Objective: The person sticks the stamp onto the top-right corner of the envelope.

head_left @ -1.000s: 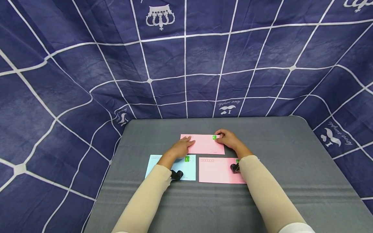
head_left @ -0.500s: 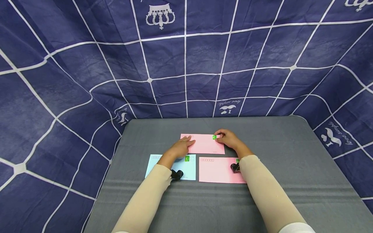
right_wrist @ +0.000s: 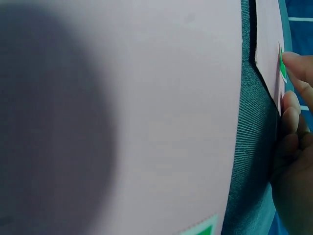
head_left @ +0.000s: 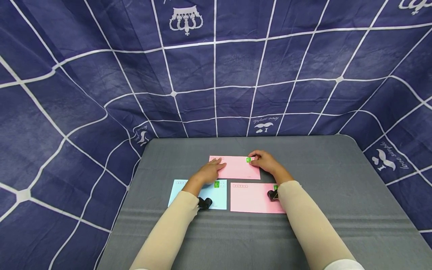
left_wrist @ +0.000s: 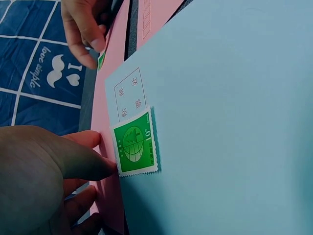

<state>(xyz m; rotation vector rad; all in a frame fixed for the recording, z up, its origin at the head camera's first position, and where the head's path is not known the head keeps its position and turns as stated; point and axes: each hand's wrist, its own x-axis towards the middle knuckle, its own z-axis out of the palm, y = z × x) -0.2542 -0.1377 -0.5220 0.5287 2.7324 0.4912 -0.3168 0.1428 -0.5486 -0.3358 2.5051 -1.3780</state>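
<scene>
Near the back of the table lies a pink envelope (head_left: 236,170). My left hand (head_left: 207,173) rests on its left part, fingers spread. At its top right corner, my right hand (head_left: 266,162) pinches a green postage stamp (head_left: 248,159) between thumb and index finger. In the right wrist view the stamp (right_wrist: 282,66) looks slightly tilted against the paper. Under my left forearm lies a light blue envelope (head_left: 219,198) with a green stamp (left_wrist: 134,143). A second pink envelope (head_left: 253,198) lies beneath my right wrist, its own green stamp (head_left: 275,186) partly covered by the sleeve.
All the envelopes lie flat on a grey cloth-covered table (head_left: 236,240). A blue curtain with white lines (head_left: 236,75) hangs behind the table and along its sides. Black wrist cameras (head_left: 205,203) hang over the two nearer envelopes.
</scene>
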